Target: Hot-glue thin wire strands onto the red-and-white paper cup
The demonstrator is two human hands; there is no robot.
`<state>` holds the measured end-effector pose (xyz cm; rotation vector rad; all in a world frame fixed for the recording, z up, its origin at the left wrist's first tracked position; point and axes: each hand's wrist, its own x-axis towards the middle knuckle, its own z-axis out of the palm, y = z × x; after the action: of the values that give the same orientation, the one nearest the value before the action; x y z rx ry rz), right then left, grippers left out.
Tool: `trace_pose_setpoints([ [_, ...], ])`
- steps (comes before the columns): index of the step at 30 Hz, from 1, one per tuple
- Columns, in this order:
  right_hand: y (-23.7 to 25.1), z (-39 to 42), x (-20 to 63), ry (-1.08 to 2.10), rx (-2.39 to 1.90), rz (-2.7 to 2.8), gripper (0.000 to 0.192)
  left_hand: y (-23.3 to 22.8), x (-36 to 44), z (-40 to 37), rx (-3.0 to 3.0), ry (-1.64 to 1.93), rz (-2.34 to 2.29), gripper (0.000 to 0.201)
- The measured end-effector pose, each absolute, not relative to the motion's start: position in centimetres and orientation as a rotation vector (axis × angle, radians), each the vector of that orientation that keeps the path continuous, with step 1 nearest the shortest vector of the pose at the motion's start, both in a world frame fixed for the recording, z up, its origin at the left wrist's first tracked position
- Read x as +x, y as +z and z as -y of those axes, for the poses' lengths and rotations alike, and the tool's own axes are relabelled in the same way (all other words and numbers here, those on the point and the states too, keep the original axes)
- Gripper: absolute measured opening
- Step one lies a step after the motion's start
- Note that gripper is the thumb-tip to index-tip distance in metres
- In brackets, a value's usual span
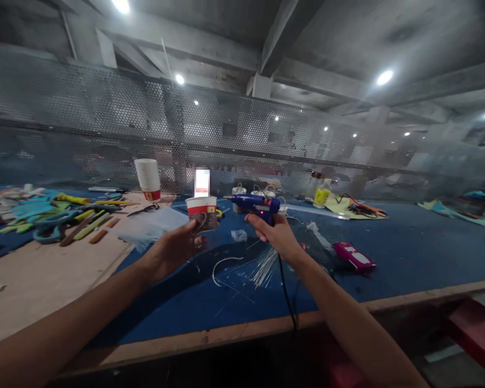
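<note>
My left hand (181, 242) is closed around a paper cup (202, 209) with a white rim, a red band and a dark lower part. In my right hand (275, 230) is a blue hot glue gun (250, 201), its nozzle pointing left toward the cup's rim but apart from it. A small red light shows on the gun's body, and a black cord (285, 291) runs down from its handle. Behind the cup stands a phone (202, 182) with a lit screen. Beneath the gun lies a bundle of thin pale wires (265, 268).
Stacked paper cups (148, 177), scissors (50, 229) and coloured sticks (92, 225) are at left. Small cups with wire loops (239, 192) stand behind the gun. A magenta box (353, 256) and a yellow-labelled bottle (321, 194) are at right. A perforated metal screen (226, 124) backs the blue table.
</note>
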<state>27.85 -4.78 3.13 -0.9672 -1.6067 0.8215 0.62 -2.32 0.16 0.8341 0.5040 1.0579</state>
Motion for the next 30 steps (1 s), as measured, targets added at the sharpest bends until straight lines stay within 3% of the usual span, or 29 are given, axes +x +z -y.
trace_pose_setpoints([
  [9, -0.2, 5.1, 26.8, 0.547, -0.882, 1.786, 0.035, -0.2, 0.4, 2.6, 0.931, 1.050, -0.528, 0.022],
  [15, 0.0, 5.6, 26.8, 0.434, -0.871, 1.912, 0.034, -0.3, 0.5, 2.4, 1.001, 1.055, -0.528, 0.031],
  [30, 0.1, 6.2, 27.0, 0.330, -0.826, 1.974, 0.034, 0.2, 0.8, 2.9, 1.051, 1.059, -0.595, 0.029],
])
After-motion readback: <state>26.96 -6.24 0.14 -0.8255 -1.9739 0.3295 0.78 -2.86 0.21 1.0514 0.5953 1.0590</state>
